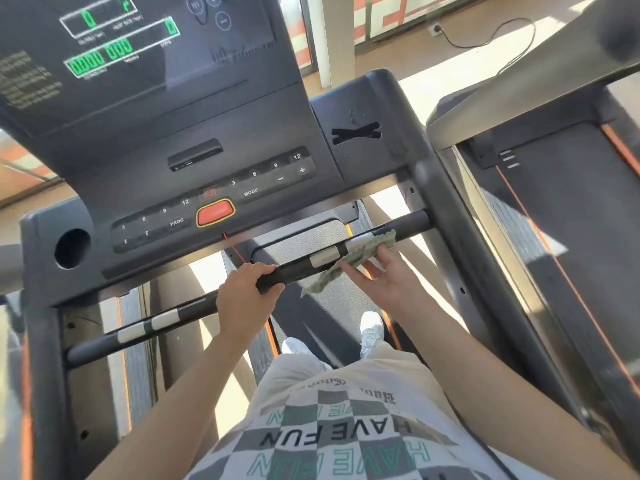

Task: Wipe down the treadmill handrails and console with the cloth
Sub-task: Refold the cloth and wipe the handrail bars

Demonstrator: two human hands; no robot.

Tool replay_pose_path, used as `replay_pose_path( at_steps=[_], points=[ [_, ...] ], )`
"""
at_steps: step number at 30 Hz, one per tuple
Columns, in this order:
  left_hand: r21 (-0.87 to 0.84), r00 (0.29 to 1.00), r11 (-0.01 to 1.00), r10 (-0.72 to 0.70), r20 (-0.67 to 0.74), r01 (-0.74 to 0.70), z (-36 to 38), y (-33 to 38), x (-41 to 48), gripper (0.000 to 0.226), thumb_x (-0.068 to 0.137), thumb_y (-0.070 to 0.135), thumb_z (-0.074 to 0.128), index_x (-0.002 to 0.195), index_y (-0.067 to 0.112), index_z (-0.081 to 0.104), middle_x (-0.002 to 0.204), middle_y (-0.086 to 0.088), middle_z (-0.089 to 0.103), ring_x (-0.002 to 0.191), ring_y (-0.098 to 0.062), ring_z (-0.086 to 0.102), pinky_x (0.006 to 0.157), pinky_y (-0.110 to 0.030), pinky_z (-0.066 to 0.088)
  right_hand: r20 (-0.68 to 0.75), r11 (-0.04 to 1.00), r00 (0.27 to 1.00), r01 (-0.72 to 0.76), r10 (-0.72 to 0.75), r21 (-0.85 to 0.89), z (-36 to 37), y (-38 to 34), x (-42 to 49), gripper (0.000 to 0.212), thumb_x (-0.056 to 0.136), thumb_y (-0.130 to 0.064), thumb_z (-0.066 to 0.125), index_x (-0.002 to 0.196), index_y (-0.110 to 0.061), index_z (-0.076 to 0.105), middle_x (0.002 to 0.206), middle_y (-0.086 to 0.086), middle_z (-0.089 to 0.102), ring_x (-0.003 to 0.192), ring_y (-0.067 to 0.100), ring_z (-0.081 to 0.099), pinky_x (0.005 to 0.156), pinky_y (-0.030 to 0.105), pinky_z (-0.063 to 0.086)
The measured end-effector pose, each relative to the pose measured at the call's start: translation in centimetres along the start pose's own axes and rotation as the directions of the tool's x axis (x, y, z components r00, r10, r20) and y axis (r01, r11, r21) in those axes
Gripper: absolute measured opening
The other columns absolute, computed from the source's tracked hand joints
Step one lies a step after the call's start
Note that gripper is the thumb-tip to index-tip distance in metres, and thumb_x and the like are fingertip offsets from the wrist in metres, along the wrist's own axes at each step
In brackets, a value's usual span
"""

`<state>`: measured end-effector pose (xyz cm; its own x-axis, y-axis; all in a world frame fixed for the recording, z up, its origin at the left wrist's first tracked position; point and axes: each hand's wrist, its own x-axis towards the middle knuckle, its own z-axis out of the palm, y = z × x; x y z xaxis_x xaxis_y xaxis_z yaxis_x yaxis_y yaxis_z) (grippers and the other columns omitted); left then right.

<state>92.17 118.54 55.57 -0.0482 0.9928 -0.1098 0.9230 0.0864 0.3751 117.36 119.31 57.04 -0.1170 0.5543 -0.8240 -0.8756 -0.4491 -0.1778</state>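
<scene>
Across the middle of the frame, a black handrail [298, 270] runs on a slant from lower left to upper right, just below the treadmill's console [194, 133]. The left hand [244, 292] grips this bar at centre frame, fingers curled over the top and thumb wrapped underneath. Just to its right, two silver sensor plates [323, 257] are set into the bar. A crumpled green cloth [349, 261] lies over the right-hand plate and trails down and to the left, below the bar. The right hand [384, 275] is turned palm up beneath the cloth, its fingers stretched out fairly straight and close together under the fabric, with the thumb tip touching the cloth's upper end near the bar.

On the console, green digits glow at upper left, and a red button [214, 213] with a yellow border sits among numbered keys. A round cup holder [72, 248] opens at the far left. At lower centre, two white shoes [371, 329] stand on the dark belt [322, 320], below a checked shirt [339, 434] printed "HAVE FUN". A second treadmill [561, 209] fills the right edge.
</scene>
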Motion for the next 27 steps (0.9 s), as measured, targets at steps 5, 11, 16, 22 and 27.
replay_pose_path(
  at_steps=[5,11,16,22,27],
  points=[
    [-0.003,1.0,1.0,-0.001,-0.001,0.001,0.0,-0.2,0.1,0.031,0.083,0.032,0.082,0.111,0.022,0.075,0.1,0.004,0.073,0.094,-0.022,0.066,0.078,-0.034,0.053,-0.024,0.999,0.999,0.038,-0.037,0.033,-0.5,0.2,0.9,0.027,0.102,-0.014,0.061,0.129,-0.011,0.059,0.128,0.012,0.053,0.098,0.031,0.064,0.068,0.042,0.063],
    [-0.005,0.997,0.997,0.078,0.016,-0.078,-0.4,-1.0,0.6,0.032,0.08,0.035,0.085,0.108,0.022,0.075,0.1,0.004,0.074,0.093,-0.022,0.068,0.079,-0.034,0.053,0.03,0.999,1.0,-0.007,0.005,0.047,0.8,4.5,1.2,0.021,0.107,-0.031,0.051,0.106,-0.011,0.057,0.124,0.016,0.058,0.096,0.026,0.072,0.08,0.04,0.062],
    [-0.021,0.991,0.993,0.121,0.061,-0.12,-0.4,-1.9,1.3,0.032,0.081,0.041,0.082,0.108,0.026,0.074,0.099,0.009,0.072,0.092,-0.019,0.066,0.077,-0.036,0.056,-0.001,0.992,0.999,-0.036,0.036,0.122,2.0,8.4,2.3,0.039,0.095,-0.04,0.066,0.122,-0.012,0.066,0.138,0.019,0.055,0.118,0.045,0.06,0.091,0.056,0.058],
    [-0.044,0.986,0.987,0.157,0.056,-0.155,-0.4,-2.5,1.6,0.033,0.078,0.04,0.085,0.106,0.027,0.074,0.098,0.009,0.072,0.091,-0.019,0.065,0.075,-0.032,0.051,0.008,0.993,1.0,-0.016,0.015,0.118,1.9,8.8,2.4,0.031,0.095,-0.031,0.07,0.117,-0.01,0.066,0.137,0.02,0.056,0.096,0.043,0.073,0.088,0.051,0.06],
    [-0.038,0.983,0.985,0.17,0.062,-0.168,-0.3,-2.7,1.6,0.033,0.08,0.044,0.083,0.107,0.027,0.074,0.098,0.009,0.072,0.091,-0.019,0.064,0.076,-0.035,0.054,-0.043,0.985,0.996,0.085,-0.08,0.149,1.3,6.2,1.9,0.028,0.098,-0.037,0.065,0.103,-0.01,0.066,0.118,0.013,0.062,0.095,0.035,0.072,0.101,0.046,0.053]
  ],
)
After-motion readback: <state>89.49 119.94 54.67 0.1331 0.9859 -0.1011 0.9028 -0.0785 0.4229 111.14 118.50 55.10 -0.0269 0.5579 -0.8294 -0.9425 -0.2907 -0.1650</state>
